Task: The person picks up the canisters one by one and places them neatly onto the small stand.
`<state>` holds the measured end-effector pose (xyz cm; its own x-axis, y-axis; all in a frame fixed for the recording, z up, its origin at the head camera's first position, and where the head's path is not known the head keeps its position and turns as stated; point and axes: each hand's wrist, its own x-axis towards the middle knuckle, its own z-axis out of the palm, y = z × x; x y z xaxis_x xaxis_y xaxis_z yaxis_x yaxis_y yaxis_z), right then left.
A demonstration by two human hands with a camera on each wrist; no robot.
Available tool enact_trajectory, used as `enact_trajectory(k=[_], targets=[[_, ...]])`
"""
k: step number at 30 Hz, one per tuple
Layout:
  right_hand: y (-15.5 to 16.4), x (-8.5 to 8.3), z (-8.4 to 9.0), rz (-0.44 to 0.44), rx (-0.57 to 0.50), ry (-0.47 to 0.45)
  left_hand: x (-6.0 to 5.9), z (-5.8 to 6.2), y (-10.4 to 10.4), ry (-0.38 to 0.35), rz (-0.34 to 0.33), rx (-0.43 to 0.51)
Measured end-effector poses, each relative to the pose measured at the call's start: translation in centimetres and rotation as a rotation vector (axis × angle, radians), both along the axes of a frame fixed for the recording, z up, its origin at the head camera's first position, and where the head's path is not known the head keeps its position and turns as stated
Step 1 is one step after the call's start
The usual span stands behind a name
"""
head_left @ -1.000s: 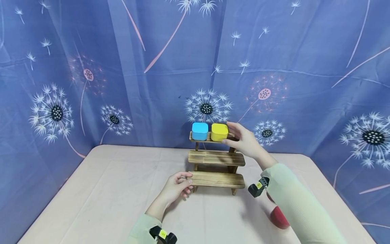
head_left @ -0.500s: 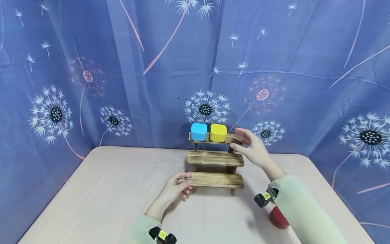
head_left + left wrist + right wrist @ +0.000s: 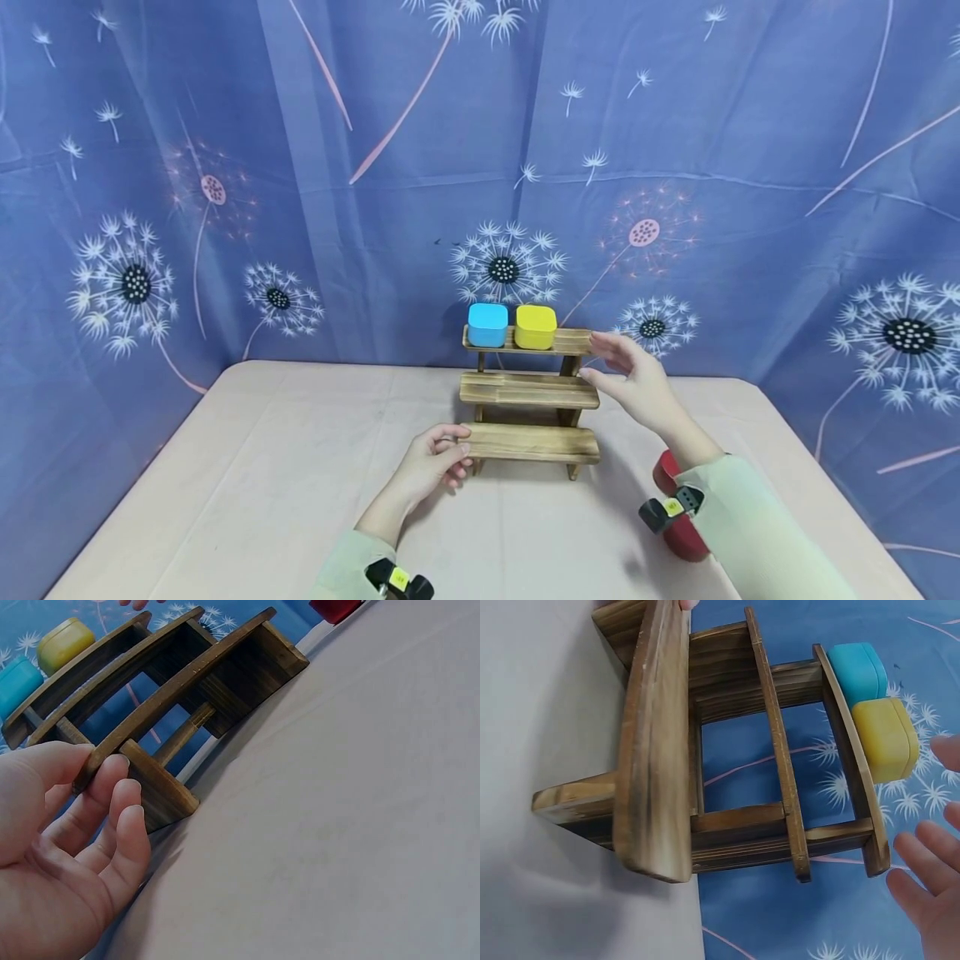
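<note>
A three-step wooden display stand [image 3: 531,442] stands on the table. On its top step sit a blue rounded box [image 3: 487,326] and, to the right of it, a yellow rounded box [image 3: 536,328]. My left hand [image 3: 431,463] pinches the left end of the lowest step between thumb and index finger, seen closely in the left wrist view. At the right end of the top step is my right hand [image 3: 639,388], fingers loosely extended and holding nothing. The right wrist view shows these fingers [image 3: 930,855] apart from the yellow box [image 3: 886,741].
Two red objects [image 3: 686,537] lie on the table at the right, partly covered by the right forearm and wrist camera. A blue curtain with a dandelion pattern [image 3: 390,250] hangs behind the table [image 3: 300,467].
My right hand has drawn away from the yellow box, rightward and toward me. More of the red objects shows now. The left hand keeps its hold on the stand.
</note>
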<state>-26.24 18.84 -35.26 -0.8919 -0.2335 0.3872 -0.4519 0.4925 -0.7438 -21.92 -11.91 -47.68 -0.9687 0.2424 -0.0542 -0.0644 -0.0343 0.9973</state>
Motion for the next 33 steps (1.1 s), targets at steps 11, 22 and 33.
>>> enact_trajectory(k=[11,22,33], targets=[[0.6,1.4,-1.2,-0.014,-0.022,0.014,0.0,-0.1,0.0,-0.005,0.007,-0.011],[1.1,3.0,-2.3,-0.072,0.018,0.054,0.0,-0.1,0.0,0.002,0.012,-0.022],[1.7,4.5,-3.5,-0.127,0.010,0.060,-0.1,-0.2,0.0,-0.006,0.017,-0.029]])
